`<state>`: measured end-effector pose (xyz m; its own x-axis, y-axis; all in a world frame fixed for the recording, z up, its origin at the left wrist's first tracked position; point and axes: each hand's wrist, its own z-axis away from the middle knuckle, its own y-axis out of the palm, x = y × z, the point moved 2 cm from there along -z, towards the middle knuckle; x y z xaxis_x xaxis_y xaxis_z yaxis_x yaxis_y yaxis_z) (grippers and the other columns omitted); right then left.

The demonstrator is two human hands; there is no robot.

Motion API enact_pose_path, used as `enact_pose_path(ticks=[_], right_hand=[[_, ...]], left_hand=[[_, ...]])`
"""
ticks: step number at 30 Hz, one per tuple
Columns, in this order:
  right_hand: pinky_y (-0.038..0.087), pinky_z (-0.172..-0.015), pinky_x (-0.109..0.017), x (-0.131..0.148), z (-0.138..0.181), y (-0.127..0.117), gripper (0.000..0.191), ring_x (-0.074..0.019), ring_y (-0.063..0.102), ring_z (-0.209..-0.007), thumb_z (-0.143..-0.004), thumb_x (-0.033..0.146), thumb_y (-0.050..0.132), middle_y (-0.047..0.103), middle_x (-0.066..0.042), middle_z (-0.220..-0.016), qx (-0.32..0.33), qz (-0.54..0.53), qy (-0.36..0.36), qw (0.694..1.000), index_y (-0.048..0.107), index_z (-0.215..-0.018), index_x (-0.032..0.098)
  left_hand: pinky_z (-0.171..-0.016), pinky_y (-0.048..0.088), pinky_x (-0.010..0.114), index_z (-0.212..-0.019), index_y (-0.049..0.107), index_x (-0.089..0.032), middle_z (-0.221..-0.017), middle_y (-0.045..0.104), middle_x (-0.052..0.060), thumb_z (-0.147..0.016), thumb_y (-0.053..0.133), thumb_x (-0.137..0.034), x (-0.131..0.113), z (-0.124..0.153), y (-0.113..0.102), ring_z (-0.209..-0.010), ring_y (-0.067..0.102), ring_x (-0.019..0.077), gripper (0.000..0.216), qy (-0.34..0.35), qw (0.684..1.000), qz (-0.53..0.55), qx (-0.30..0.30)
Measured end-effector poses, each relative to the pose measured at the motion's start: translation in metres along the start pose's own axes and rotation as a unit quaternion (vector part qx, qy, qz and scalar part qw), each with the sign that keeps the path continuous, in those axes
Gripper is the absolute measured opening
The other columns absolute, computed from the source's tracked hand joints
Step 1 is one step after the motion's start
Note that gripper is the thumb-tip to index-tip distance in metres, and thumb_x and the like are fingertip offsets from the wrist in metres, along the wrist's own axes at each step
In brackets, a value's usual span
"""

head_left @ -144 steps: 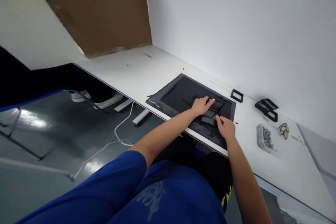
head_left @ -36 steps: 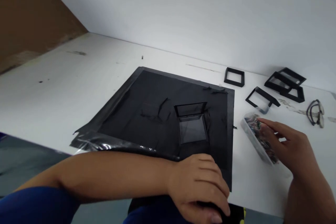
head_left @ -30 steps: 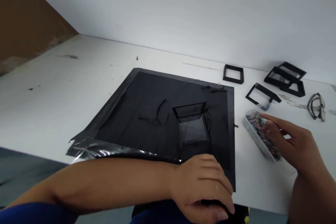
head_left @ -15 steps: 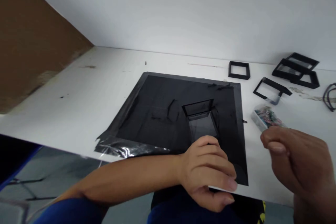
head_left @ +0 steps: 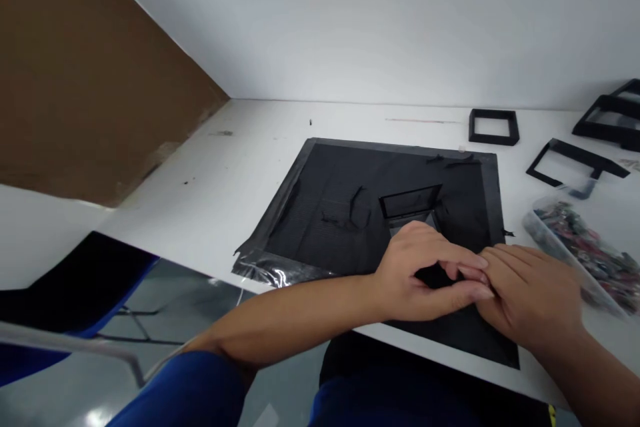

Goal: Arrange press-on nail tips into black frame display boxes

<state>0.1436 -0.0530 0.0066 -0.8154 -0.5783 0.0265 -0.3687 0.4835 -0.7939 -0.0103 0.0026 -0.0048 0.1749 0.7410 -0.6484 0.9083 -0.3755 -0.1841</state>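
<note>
Frame (head_left: 411, 201) behind left hand (head_left: 407, 270) (partly)

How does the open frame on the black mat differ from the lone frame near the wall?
The mat frame is opened out, one panel raised; the wall frame looks shut, a single rectangle. The mat frame is partly hidden by the left hand; the wall frame shows whole. Inside, the mat frame looks dark against the mat; the wall frame looks pale against the table. Both have black edges.
</note>
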Motion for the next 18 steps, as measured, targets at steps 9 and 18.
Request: enact_pose_path(ticks=[9,18], right_hand=[[0.029,-0.054,-0.03,0.001,-0.01,-0.012,0.039,-0.0137,0.04,-0.051,-0.097,0.021,0.046,0.045,0.002,-0.05,-0.012,0.025,0.004,1.0,0.047,-0.058,0.023],[0.027,-0.057,-0.031,0.007,-0.005,-0.002,0.033,-0.0147,0.039,-0.055,-0.092,0.013,0.043,0.043,0.001,-0.055,0.003,0.032,0.047,0.998,0.047,-0.061,0.023]], left_hand=[[-0.06,0.048,0.025,-0.089,0.067,-0.018,-0.061,0.071,-0.003,-0.085,0.076,-0.028,0.002,-0.006,0.001,-0.052,0.063,0.0067,0.014,-0.008,0.999,0.038,0.009],[-0.068,0.051,0.025,-0.082,0.061,-0.02,-0.067,0.065,-0.003,-0.081,0.076,-0.026,0.005,0.006,0.004,-0.073,0.061,0.0109,0.017,-0.042,0.999,-0.029,-0.004]])
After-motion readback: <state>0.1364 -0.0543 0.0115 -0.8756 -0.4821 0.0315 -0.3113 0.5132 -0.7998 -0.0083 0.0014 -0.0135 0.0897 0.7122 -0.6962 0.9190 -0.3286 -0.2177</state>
